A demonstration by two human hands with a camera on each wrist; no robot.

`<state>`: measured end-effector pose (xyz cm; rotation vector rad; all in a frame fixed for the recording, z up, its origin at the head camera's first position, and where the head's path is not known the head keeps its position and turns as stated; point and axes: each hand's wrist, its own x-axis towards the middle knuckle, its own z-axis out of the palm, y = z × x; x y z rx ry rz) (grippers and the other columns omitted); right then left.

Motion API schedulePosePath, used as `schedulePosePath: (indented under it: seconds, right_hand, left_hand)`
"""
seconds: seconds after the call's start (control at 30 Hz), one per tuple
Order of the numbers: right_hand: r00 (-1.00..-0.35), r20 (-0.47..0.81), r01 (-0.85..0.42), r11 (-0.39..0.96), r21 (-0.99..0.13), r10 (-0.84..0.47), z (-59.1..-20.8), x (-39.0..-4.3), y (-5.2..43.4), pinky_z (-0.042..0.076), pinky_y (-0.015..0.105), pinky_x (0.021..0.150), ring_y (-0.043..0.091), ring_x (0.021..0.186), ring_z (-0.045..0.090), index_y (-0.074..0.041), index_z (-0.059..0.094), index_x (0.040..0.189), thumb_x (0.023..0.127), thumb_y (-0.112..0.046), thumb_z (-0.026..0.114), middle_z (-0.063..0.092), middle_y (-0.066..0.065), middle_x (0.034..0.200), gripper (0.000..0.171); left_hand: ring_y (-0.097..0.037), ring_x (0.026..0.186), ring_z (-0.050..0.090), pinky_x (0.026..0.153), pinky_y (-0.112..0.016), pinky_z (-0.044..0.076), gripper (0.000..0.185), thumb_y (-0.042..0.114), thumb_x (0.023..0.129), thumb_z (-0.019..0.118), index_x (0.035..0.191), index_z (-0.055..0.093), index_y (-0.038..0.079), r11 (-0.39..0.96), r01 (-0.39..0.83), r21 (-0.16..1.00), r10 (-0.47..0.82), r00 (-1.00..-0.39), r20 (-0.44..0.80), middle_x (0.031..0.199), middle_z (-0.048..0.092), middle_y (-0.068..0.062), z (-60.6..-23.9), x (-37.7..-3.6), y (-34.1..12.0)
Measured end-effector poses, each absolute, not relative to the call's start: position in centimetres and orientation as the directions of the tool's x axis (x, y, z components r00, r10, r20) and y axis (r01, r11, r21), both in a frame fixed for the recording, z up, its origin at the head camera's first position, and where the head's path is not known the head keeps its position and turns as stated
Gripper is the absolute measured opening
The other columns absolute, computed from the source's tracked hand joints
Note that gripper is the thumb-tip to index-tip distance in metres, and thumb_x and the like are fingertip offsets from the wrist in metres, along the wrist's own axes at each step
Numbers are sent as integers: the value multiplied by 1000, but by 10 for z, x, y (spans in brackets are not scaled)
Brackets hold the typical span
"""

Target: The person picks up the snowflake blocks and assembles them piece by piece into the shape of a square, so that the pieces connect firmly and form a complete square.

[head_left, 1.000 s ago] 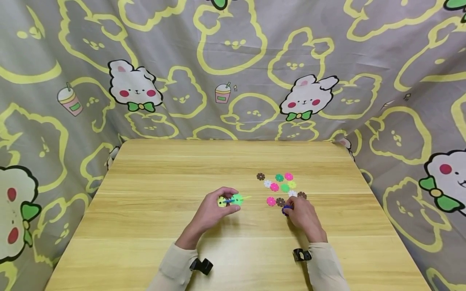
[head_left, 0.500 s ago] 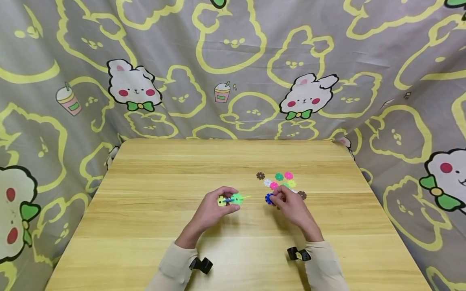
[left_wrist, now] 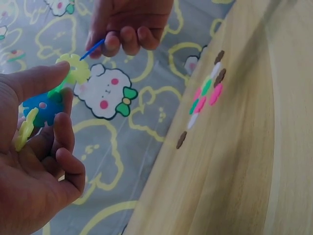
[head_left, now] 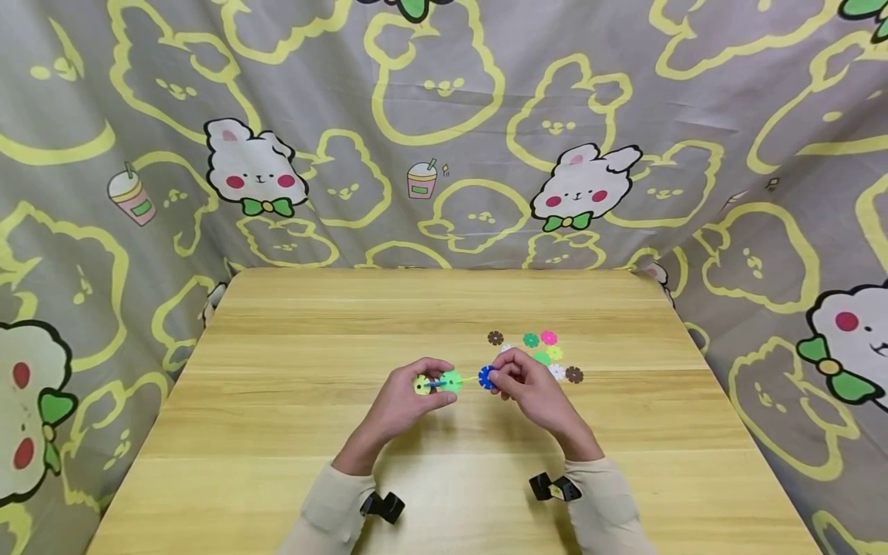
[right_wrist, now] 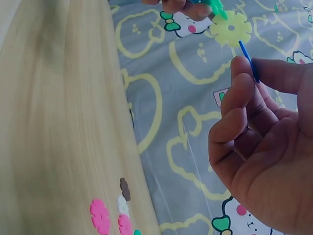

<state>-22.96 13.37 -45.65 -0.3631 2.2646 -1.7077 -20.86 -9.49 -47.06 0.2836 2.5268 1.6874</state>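
The right hand pinched a flat blue flower-shaped plastic disc edge-on, close beside the small cluster of joined yellow, blue and green discs gripped in the left hand. Misaligned slots could jam or bend the thin rim, dropping the disc among the loose scattered discs beyond the right hand.
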Motion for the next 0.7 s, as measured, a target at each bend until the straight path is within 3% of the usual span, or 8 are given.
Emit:
schedulePosePath:
  seconds: [0.13,0.37,0.7]
  right_hand:
    - [-932,-70,-30,268,-963,-356,-458,-229,132,50,30,63,17,71,58,-8,51,98,89,-21,55,62,17,85,17]
    - [-934,-46,-48,252,-966,-355,-460,-227,131,50,42,66,18,71,58,-8,51,97,88,-28,56,61,21,86,23]
    - [-927,-96,1,251,-968,-364,-446,-221,128,49,28,62,15,69,56,-5,51,99,89,-15,54,60,27,88,14]
  left_hand:
    - [-11,83,53,71,-28,43,32,28,72,74,99,61,34,372,102,923,206,-978,25,88,58,9,-471,-208,-95]
    - [-11,84,53,71,-28,44,32,31,71,74,100,61,34,369,96,924,213,-977,16,89,58,9,-471,-207,-95]
    - [-14,86,54,71,-29,44,34,38,70,73,101,60,34,358,96,929,239,-971,8,90,59,9,-473,-206,-94]
